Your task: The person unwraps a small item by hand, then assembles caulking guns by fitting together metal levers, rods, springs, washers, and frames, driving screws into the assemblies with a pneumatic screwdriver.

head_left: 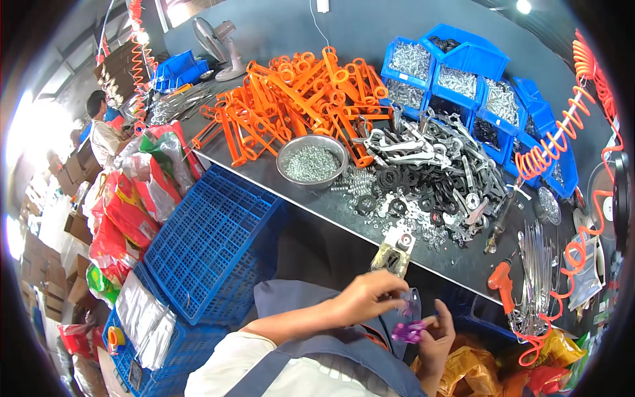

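left hand (367,296) curls w/ fingertips pinched on a small purple plastic part (408,329), coming at it from above-left. right hand (436,341) sits just below-right, fingers bent up, gripping the same part from underneath; so the part is held betw both hands, over the lap, just in front of the dark metal workbench (317,205) edge. a small silver-and-tan metal fixture (394,253) sits on that edge right above the left hand.

counts: one purple part seen, one round steel bowl of screws (312,161), one orange-handled power driver (501,281) at the right edge, one grey desk fan (218,43) at the back. orange plastic handles (297,99) in one big pile, too many to count; same for the heap of grey and black metal pieces (436,172) and the stacked blue plastic bins of hardware (463,79).

room: bench top crowded, bare strip only along its near edge. blue plastic crate (208,241) leans close at left; orange coiled air hose (569,119) hangs at right.
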The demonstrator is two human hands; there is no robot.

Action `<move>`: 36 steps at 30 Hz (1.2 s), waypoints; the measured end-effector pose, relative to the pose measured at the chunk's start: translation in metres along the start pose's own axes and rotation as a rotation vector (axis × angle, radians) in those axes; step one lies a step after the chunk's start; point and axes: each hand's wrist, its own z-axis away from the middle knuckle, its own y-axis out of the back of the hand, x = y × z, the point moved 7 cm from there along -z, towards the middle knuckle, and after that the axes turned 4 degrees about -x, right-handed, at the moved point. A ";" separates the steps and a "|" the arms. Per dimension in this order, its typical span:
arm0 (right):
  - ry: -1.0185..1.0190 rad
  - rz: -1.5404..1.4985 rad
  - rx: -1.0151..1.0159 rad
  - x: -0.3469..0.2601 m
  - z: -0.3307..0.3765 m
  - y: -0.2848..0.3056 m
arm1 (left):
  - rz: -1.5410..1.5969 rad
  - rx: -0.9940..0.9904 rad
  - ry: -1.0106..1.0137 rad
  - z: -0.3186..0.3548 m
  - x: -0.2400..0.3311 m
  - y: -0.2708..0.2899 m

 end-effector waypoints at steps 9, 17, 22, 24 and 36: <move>0.106 0.616 -0.087 -0.014 -0.009 -0.010 | 0.118 -0.306 0.071 0.008 -0.031 -0.043; -0.122 1.271 0.371 0.086 0.046 0.183 | 0.061 -0.311 0.134 0.019 -0.049 -0.032; -0.127 1.285 0.296 0.125 0.028 0.197 | 0.068 -0.322 0.119 0.043 -0.070 -0.032; -0.127 1.290 0.261 0.137 0.015 0.199 | 0.045 -0.320 0.151 0.046 -0.071 -0.024; -0.130 1.317 -0.081 0.211 -0.070 0.161 | 0.111 -0.265 0.134 0.054 -0.071 0.004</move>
